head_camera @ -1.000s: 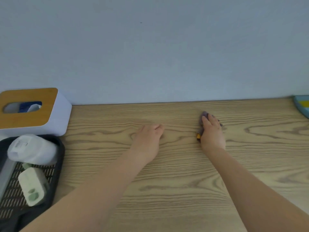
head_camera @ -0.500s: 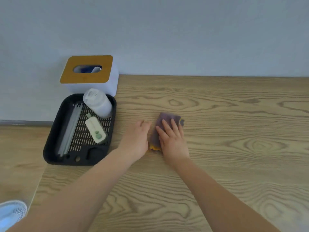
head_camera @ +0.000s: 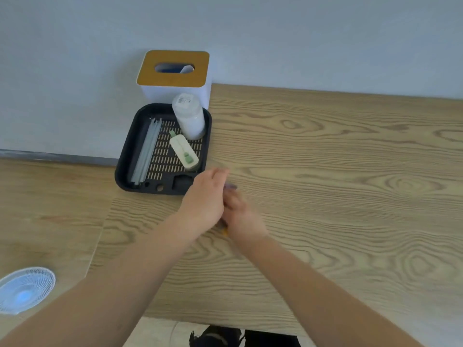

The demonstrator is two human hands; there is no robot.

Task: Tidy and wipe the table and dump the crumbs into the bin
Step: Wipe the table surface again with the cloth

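My right hand [head_camera: 241, 215] lies flat on a purple cleaning cloth [head_camera: 231, 187] on the wooden table [head_camera: 350, 196], pressing it down. Only a purple corner beyond the fingers and a yellow bit near the wrist show. My left hand [head_camera: 205, 199] rests edge-on against the table just left of the right hand, fingers together and slightly cupped, touching it. Both hands are blurred. No crumbs can be made out.
A black slotted tray [head_camera: 127, 156] sits at the table's left edge, holding a white bottle [head_camera: 189, 116], a pale green device [head_camera: 184, 152] and clear sticks [head_camera: 146, 151]. A white tissue box with wooden lid [head_camera: 174, 68] stands behind it. A white fan [head_camera: 25, 289] is on the floor at left.
My right hand has slid the cloth leftward across the table until it met my left hand near the tray. The view has swung left and down.
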